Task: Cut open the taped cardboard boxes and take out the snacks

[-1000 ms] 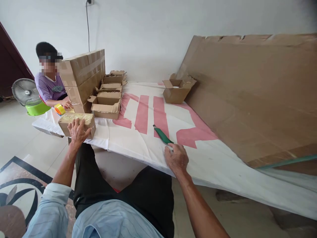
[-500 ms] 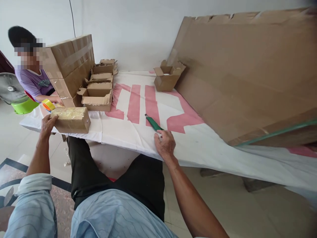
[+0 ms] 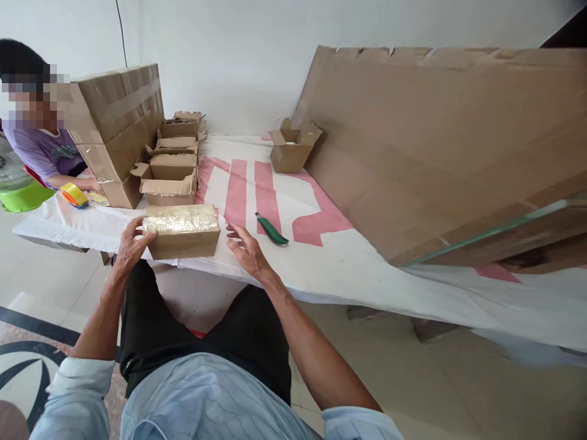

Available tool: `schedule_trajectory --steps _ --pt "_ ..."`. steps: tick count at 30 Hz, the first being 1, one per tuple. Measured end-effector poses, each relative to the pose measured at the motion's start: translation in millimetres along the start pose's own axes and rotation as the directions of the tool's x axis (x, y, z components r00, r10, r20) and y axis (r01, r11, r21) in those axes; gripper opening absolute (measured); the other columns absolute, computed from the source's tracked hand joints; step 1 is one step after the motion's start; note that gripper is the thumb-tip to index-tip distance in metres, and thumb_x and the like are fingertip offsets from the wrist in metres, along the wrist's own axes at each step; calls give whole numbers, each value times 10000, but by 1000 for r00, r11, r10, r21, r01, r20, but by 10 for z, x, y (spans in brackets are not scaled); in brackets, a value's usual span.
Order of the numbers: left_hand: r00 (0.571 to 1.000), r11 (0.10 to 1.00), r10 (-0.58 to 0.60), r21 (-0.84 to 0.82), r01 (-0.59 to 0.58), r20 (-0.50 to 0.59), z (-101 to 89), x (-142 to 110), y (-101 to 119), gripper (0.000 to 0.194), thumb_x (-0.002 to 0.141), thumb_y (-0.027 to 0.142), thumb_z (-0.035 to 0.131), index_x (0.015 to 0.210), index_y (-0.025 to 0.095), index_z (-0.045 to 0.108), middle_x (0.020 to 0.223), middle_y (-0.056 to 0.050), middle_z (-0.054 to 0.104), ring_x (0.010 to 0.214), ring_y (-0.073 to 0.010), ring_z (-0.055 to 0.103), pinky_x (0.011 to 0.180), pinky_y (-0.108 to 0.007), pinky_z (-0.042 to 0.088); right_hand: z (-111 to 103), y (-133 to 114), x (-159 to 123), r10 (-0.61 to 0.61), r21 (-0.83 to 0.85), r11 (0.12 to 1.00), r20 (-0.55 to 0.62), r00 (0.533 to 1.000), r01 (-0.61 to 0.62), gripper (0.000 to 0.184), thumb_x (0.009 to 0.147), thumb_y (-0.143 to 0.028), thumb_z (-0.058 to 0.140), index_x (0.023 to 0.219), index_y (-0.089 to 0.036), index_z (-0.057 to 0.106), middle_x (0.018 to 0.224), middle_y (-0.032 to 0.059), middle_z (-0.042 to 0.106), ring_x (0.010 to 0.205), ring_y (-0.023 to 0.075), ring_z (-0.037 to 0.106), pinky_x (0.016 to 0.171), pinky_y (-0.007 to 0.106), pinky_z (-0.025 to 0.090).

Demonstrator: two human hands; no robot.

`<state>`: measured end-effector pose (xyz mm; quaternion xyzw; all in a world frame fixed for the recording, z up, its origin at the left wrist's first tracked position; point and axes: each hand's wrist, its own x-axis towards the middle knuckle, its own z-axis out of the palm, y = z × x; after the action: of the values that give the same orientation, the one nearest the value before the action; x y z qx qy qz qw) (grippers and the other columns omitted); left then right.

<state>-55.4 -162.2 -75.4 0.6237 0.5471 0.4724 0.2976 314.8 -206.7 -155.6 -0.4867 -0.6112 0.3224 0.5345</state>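
One left hand (image 3: 132, 245), one right hand (image 3: 248, 252). One taped box (image 3: 183, 243), one green tool (image 3: 271, 231), one tape roll (image 3: 74, 195). One box stack (image 3: 119, 119), total unclear. Row of open boxes (image 3: 169, 199): at least three, rear overlapping. One separate open box (image 3: 288, 160), one large cardboard panel (image 3: 431, 146), one green basin (image 3: 22, 198), one co-worker (image 3: 34, 146).

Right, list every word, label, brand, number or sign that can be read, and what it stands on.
Readable text: none.
White cloth: bold pink shapes, perhaps parts of large lettering, but no word I can make out.
Co-worker's purple shirt: a print, too small and blurred to read.
Taped box: no lettering visible.
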Motion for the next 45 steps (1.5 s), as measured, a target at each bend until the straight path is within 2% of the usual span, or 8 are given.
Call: schedule_trajectory --steps 6,10,17,22,30,35,39,45 --pt "990 981 -53 -181 76 129 101 204 38 602 817 701 832 1164 211 871 1518 -152 754 1343 -395 720 1006 -476 679 109 -192 53 5 35 999 52 999 -7 797 1054 -737 728 1678 -246 662 1669 195 719 1433 398 723 1133 559 665" --pt "986 960 -67 -259 105 151 73 339 44 499 720 644 908 934 195 864 1624 -163 697 1411 -429 700 964 -453 696 100 -159 51 15 30 999 61 998 -16 806 1054 -745 726 1702 -272 642 1669 179 724 1432 384 730 1121 539 676" --pt "967 958 -41 -266 110 253 21 355 59 398 715 562 940 885 206 887 1734 -176 635 1502 -476 663 1028 -536 718 102 -93 30 14 35 999 36 999 -15 811 1045 -753 730 1694 -277 634 1651 187 736 1440 386 731 1104 541 686" --pt "975 978 -5 -200 51 222 51 329 134 437 709 628 972 815 213 886 1604 -184 712 1558 -485 618 995 -505 721 86 -88 28 9 30 999 47 999 -11 812 1046 -759 729 1700 -288 628 1644 180 741 1459 382 724 1118 540 683" --pt "977 969 -42 -229 91 211 115 393 159 310 656 503 913 756 212 871 1460 -161 786 1333 -383 740 880 -408 683 69 -96 28 27 49 998 42 999 -29 809 1026 -743 740 1682 -280 634 1659 189 730 1484 396 710 1136 569 680" --pt "978 962 -69 -245 117 198 151 433 177 389 598 525 989 728 192 834 1283 -133 833 1095 -281 780 795 -327 644 68 -84 37 25 47 999 36 999 -27 808 1023 -746 744 1670 -275 634 1654 191 732 1474 397 716 1141 576 681" --pt "979 955 -70 -269 121 192 167 379 199 460 575 535 1046 746 186 800 1278 -102 836 899 -195 766 763 -312 640 43 -60 41 17 28 999 34 999 -18 826 1030 -791 722 1684 -296 625 1637 185 738 1428 388 743 1112 553 689" --pt "974 953 -86 -268 142 210 221 363 202 445 580 506 1022 830 191 830 1110 -73 847 841 -201 760 755 -324 641 14 -26 53 21 39 999 20 1000 -21 806 1010 -791 748 1632 -287 656 1617 190 750 1403 401 753 1103 571 684"
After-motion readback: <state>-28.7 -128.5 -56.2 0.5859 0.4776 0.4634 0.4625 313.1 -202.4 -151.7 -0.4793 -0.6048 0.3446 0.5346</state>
